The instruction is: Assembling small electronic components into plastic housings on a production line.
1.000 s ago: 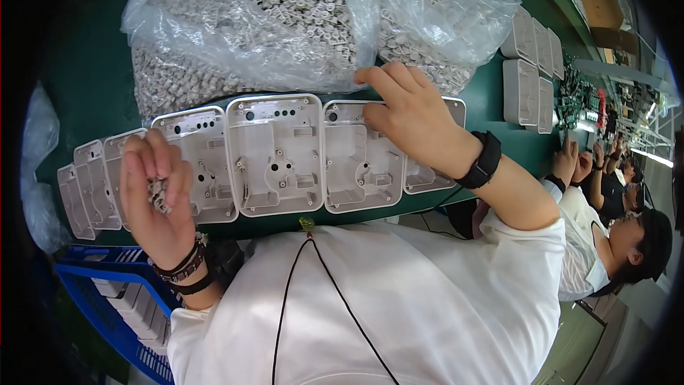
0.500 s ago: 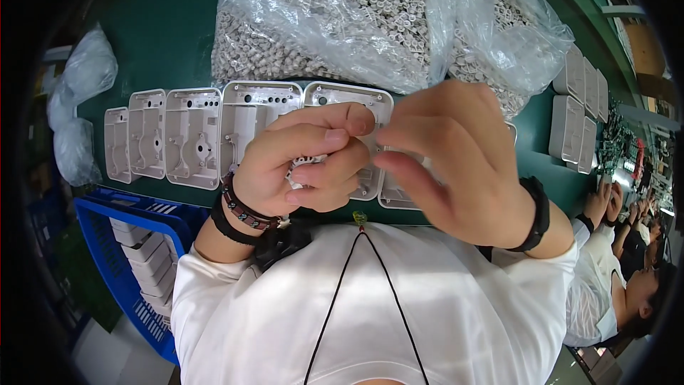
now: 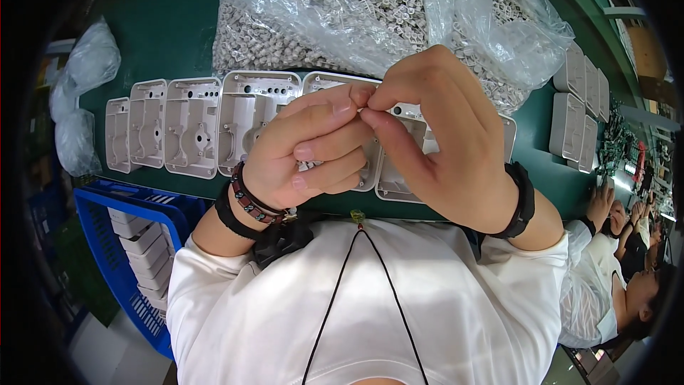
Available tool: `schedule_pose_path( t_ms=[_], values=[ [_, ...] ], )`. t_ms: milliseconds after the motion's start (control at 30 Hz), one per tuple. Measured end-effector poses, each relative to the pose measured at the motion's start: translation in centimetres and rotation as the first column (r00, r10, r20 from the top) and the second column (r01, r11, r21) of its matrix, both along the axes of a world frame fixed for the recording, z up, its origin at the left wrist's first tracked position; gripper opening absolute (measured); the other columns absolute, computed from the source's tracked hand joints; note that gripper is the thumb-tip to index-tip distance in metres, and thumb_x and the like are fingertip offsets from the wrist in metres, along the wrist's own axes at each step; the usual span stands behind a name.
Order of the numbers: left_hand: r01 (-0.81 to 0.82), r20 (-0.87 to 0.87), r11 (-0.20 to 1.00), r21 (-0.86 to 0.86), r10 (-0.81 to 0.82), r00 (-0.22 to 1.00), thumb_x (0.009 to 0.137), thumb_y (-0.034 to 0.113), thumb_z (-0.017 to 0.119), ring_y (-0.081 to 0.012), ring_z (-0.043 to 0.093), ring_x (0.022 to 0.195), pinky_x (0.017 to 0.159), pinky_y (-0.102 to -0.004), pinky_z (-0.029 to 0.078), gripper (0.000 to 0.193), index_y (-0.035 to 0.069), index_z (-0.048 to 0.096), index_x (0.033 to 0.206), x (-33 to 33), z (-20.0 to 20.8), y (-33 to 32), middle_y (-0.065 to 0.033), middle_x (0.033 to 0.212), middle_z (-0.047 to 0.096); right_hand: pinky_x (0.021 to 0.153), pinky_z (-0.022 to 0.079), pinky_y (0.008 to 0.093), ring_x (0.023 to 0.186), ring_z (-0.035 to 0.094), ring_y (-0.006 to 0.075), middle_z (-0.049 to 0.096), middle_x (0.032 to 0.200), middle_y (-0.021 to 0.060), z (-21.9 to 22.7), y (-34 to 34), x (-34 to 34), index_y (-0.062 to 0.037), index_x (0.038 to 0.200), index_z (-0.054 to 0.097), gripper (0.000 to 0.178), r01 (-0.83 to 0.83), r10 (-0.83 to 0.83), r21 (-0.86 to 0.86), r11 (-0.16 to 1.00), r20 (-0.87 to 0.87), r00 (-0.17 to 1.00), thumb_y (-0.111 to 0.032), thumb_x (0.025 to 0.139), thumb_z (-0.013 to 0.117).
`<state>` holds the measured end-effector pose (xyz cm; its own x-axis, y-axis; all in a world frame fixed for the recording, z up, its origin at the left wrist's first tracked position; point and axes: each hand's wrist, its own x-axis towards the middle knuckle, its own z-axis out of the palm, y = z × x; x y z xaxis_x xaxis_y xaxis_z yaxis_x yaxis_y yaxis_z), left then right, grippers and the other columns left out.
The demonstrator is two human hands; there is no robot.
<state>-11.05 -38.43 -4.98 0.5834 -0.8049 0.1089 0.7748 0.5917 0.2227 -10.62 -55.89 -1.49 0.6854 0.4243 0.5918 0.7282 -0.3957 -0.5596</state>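
White plastic bits peek from under the curled fingers of the left hand, which I see closed around them above the open boxes. Against its fingertips, the right hand narrows to a pinch; I cannot tell what it grips. Beyond, a clear bag of small parts rests on the green table.

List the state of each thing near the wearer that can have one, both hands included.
Left hand: curled around small pale parts
Small pale parts: mostly hidden in the left hand
Right hand: thumb and forefinger close together at the left fingertips; any part between them unclear
Grey housings: in a row, open side up
Clear plastic: crumpled around many small parts
Blue basket: holding pale casings
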Motion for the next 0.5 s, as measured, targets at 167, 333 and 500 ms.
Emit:
schedule_pose_path(
  t_ms=[167, 333, 500],
  values=[
    [-0.067, 0.034, 0.996, 0.062, 0.065, 0.997, 0.097, 0.017, 0.034, -0.0047, 0.031, 0.036, 0.038, -0.0202, 0.023, 0.023, 0.005, 0.047, 0.112, -0.4, 0.5, -0.9, 0.0059, 0.051, 0.035, 0.061, 0.043, 0.0282, 0.067, 0.054, 0.0229, 0.055, 0.077, 0.0098, 0.6, -0.6, 0.1, -0.0007, 0.082, 0.054, 0.023, -0.003, 0.002, 0.008, 1.000, 0.060, 0.998, 0.010, 0.064, 0.064],
    [-0.173, 0.239, 0.937, 0.304, 0.100, 0.966, 0.097, 0.020, 0.039, -0.0043, 0.033, 0.038, 0.038, -0.0186, 0.025, 0.029, 0.003, 0.047, 0.119, -1.0, 2.1, -1.6, 0.0030, 0.052, 0.041, 0.061, 0.041, 0.0268, 0.066, 0.053, 0.0192, 0.054, 0.075, 0.0086, 2.2, -2.4, -0.5, -0.0009, 0.081, 0.053, 0.019, -0.006, 0.014, 0.061, 0.998, -0.131, 0.991, 0.007, 0.066, 0.063],
    [-0.375, 0.545, 0.774, 0.510, 0.047, 0.837, 0.091, 0.030, 0.052, -0.0037, 0.039, 0.045, 0.040, -0.0180, 0.029, 0.049, -0.005, 0.039, 0.122, 2.3, 5.8, 0.9, 0.0031, 0.064, 0.045, 0.063, 0.039, 0.0278, 0.063, 0.048, 0.0152, 0.052, 0.077, 0.0087, 3.5, -6.7, -2.1, -0.0002, 0.082, 0.052, 0.010, 0.078, 0.032, 0.379, 0.922, -0.276, 0.961, -0.008, 0.078, 0.057]
  ],
)
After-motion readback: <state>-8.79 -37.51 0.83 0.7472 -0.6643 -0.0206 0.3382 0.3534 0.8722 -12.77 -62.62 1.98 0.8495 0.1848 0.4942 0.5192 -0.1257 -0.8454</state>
